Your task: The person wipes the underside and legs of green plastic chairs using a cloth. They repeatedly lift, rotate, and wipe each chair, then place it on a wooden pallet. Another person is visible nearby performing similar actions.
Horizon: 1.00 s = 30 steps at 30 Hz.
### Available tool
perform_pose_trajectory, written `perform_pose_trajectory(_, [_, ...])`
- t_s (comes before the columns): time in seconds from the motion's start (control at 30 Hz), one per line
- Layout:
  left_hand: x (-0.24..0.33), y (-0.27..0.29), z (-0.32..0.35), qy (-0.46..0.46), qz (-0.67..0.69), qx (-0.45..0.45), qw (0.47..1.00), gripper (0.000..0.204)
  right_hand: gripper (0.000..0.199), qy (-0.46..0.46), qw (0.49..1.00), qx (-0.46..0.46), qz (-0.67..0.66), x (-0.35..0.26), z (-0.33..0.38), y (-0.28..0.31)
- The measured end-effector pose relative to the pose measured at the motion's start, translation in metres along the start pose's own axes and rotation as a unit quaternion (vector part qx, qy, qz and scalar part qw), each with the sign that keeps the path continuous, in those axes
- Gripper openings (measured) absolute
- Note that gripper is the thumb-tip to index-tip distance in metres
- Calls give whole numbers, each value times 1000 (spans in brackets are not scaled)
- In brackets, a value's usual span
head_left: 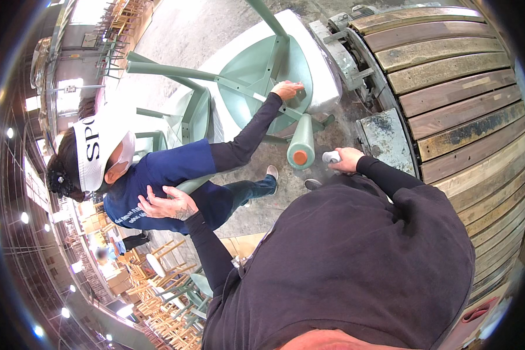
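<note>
My left hand [170, 202] is raised in front of a co-worker's blue shirt, palm up with the fingers spread, holding nothing. A stretch of green leg [193, 184] shows just beside it. My right hand [349, 160] is closed round a small white rounded object [331, 157], mostly hidden in the fingers, so its kind is unclear. Left of that hand, a green chair leg [300, 140] ends in an orange-brown tip. It belongs to an upturned green chair [245, 67] lying on a white padded surface [326, 87]. The co-worker's hand [287, 89] touches the chair's underside.
A conveyor of wooden slats [449, 93] runs along the right, with grey machinery [361, 70] at its edge. The co-worker [175, 169] in a white visor stands close on my left. Another upturned green chair [195, 114] lies behind. Many stacked chairs [157, 291] fill the lower left.
</note>
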State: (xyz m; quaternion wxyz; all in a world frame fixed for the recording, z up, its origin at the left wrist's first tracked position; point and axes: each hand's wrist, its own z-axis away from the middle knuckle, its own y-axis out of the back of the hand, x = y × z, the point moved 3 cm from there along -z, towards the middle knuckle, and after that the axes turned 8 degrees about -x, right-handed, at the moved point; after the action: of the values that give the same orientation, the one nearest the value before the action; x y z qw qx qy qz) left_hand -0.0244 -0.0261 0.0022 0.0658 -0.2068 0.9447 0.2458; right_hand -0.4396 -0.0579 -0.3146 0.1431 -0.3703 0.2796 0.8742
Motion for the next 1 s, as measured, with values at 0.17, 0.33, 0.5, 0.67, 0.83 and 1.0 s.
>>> perform_pose_trajectory(0.17, [7,-7,1,3,-15,8,1000,49,67,-9,1000,-3,5,10,-6,3])
perform_pose_trajectory(0.33, [4,-10,3,30,-26,-10,999,52,68,3,1000,-3,1,10,-7,2])
perform_pose_trajectory(0.5, [4,-16,5,54,-20,-16,998,52,67,-1,1000,-9,5,11,-8,3])
perform_pose_trajectory(0.67, [7,-22,5,59,-33,-14,998,51,66,-10,1000,-10,12,14,-10,8])
perform_pose_trajectory(0.83, [9,-27,6,62,-35,-22,997,51,64,-14,1000,-13,-1,20,-11,8])
perform_pose_trajectory(1.0, [14,-30,7,66,-42,-29,996,51,64,-15,1000,-10,-1,25,-13,10])
